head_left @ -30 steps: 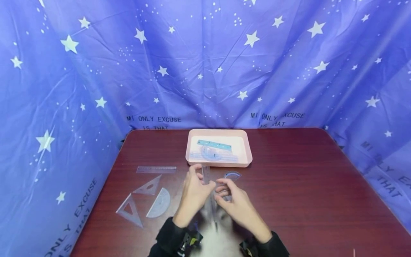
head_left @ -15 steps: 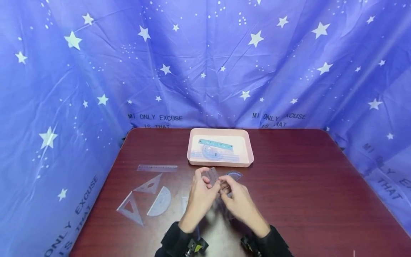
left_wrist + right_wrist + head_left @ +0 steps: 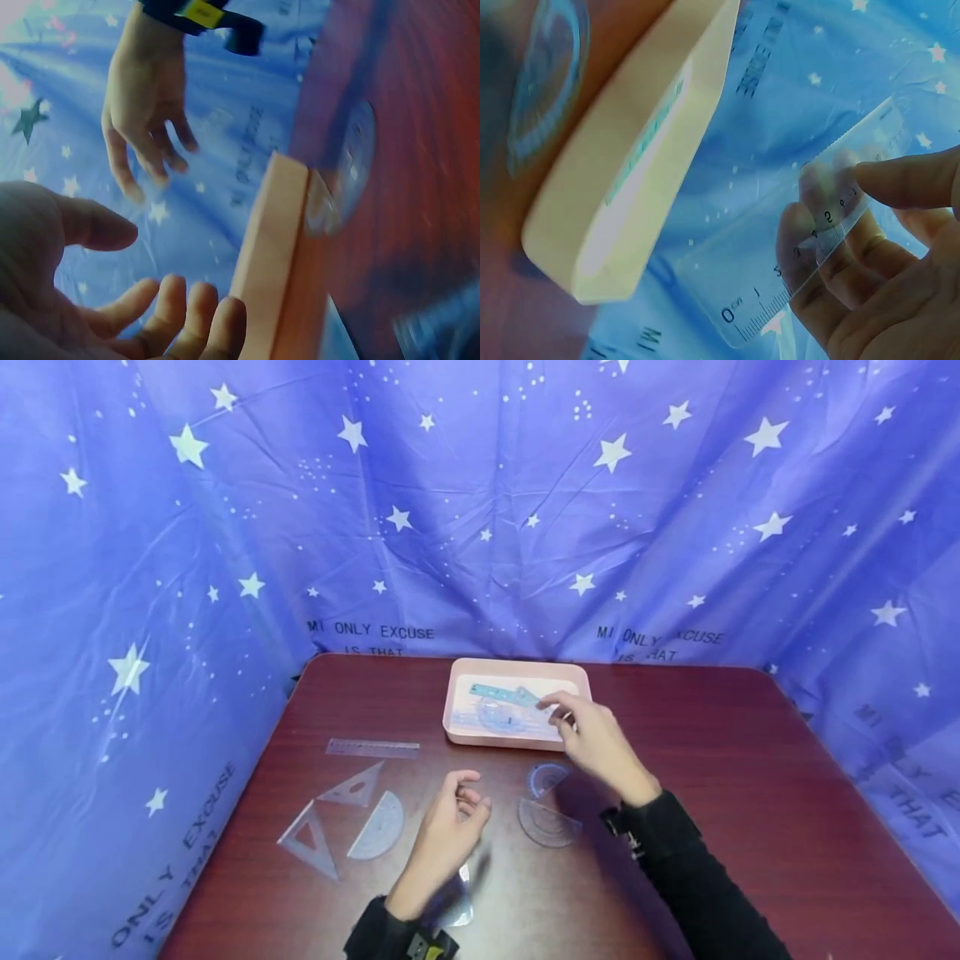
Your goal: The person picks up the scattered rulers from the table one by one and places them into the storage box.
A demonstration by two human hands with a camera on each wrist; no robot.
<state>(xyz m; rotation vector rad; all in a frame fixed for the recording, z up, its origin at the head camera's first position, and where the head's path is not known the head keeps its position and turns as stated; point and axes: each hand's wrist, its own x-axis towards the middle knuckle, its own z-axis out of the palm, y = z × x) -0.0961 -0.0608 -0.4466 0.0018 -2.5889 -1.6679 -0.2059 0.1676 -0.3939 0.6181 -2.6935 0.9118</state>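
In the right wrist view, a clear plastic ruler with black centimetre marks is pinched between the thumb and fingers of my right hand. That hand is over the right part of a pale pink tray in the head view. A teal ruler and a clear protractor lie in the tray, among other transparent pieces. My left hand hovers over the table in front of the tray, its fingers loosely bent and holding nothing. The left wrist view shows its thumb and fingers apart.
On the left of the table lie a clear ruler, two set squares and a protractor. A small blue-marked protractor and a larger clear one lie right of centre. A transparent piece is partly hidden by my left wrist.
Both hands were together around a clear ruler in front of the tray. My right hand has carried it forward over the tray; my left hand has let go and drawn back.
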